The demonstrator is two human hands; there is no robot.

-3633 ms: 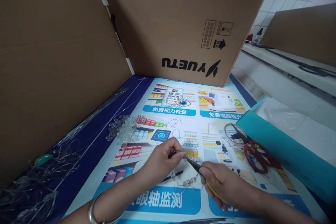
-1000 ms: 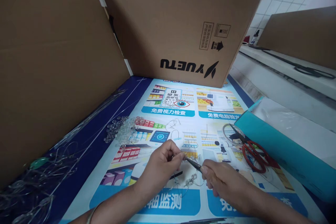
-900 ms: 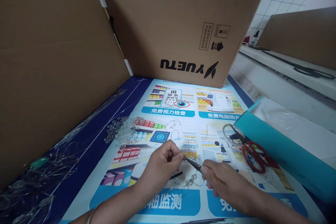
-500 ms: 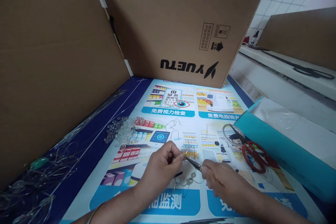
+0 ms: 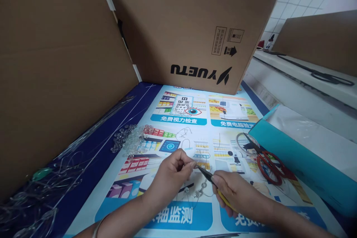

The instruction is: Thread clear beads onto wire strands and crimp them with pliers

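Observation:
My right hand (image 5: 232,191) is closed round yellow-handled pliers (image 5: 205,174), whose dark, narrow jaws point up and left. Their tips meet the fingertips of my left hand (image 5: 175,171), which pinches a thin wire (image 5: 198,163). From there, a wire strand with several clear beads (image 5: 200,189) hangs below the jaws, over the printed sheet. Exactly where the jaws bite on the wire is too small to tell. Left of my hands lies a pile of clear beads (image 5: 134,139). Bent wire pieces (image 5: 185,135) rest on the sheet beyond my left hand.
Red-handled scissors (image 5: 270,165) lie at the right, partly over a ring-shaped roll (image 5: 242,141). A teal box (image 5: 304,163) stands beside them. Cardboard panels (image 5: 195,26) wall off the back and left. Tangled wires (image 5: 41,197) lie along the left edge.
My right hand has turned slightly, so the yellow handle of the pliers now shows. The hanging beads have shifted a little left. My left hand keeps its pinch almost in place.

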